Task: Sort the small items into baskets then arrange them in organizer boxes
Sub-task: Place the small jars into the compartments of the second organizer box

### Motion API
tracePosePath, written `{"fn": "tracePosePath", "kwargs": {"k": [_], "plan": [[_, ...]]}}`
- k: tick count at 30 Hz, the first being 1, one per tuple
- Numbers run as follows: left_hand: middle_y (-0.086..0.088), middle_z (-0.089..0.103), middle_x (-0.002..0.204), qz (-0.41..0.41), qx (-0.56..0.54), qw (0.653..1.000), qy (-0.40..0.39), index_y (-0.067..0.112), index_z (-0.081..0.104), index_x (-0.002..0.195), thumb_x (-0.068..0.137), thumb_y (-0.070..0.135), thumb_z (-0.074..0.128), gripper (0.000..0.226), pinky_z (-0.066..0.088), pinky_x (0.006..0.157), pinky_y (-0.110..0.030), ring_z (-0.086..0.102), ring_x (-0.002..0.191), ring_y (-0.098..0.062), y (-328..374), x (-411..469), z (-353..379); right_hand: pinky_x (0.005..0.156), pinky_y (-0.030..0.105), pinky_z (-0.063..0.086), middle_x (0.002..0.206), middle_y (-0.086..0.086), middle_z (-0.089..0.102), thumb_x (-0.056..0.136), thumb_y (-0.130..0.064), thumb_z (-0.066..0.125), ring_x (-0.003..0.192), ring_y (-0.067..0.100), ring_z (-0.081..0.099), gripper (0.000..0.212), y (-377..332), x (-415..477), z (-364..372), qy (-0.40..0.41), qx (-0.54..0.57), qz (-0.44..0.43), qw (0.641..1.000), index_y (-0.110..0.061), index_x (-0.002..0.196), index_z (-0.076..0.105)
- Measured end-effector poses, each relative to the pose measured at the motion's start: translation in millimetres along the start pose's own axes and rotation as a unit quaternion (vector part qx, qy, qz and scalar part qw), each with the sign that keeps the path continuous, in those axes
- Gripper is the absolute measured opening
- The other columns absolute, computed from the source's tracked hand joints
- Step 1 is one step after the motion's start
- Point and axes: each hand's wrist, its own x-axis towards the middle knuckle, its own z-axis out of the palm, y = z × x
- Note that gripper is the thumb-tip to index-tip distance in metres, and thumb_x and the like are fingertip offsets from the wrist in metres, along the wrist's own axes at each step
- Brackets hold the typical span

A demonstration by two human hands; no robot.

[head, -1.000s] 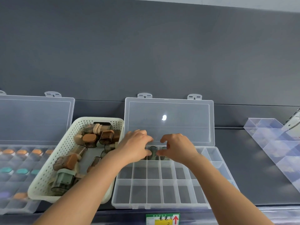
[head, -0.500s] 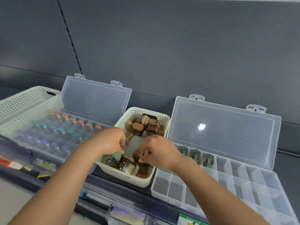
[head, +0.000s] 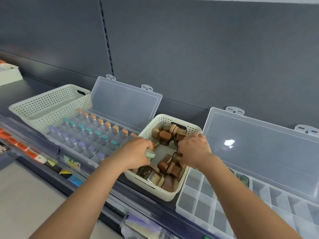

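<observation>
Dark grey back panel (head: 189, 49) with slotted upright (head: 107, 40), grey shelf (head: 39, 85), pale floor (head: 25, 195).

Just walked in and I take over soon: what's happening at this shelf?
A person has both hands in the middle basket of small capped pieces. The left hand grips a pale green piece; the right hand digs among the brown ones, its grasp hidden. The clear box on the right holds only a few pieces; the left box holds rows of coloured ones.

Left hand (head: 136, 152) with green item (head: 150, 154), right hand (head: 194, 149) among brown items (head: 163, 165) in basket (head: 155, 192)
</observation>
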Motion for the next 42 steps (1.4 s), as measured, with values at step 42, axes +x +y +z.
{"fn": "tracePosePath", "kwargs": {"k": [42], "plan": [[0.007,0.059,0.123,-0.014,-0.089,0.988,0.121,0.03,0.055,0.124,0.085,0.034,0.067,0.04,0.042,0.077,-0.024,0.056,0.106,-0.013,5.5,23.4,0.1,0.095,0.035,0.032,0.111,-0.003,0.06,0.088,-0.02,0.052,0.112,0.021,0.045,0.023,6.4,64.2,26.8,0.101,0.051,0.039,0.993,-0.027,0.107,0.064]]}}
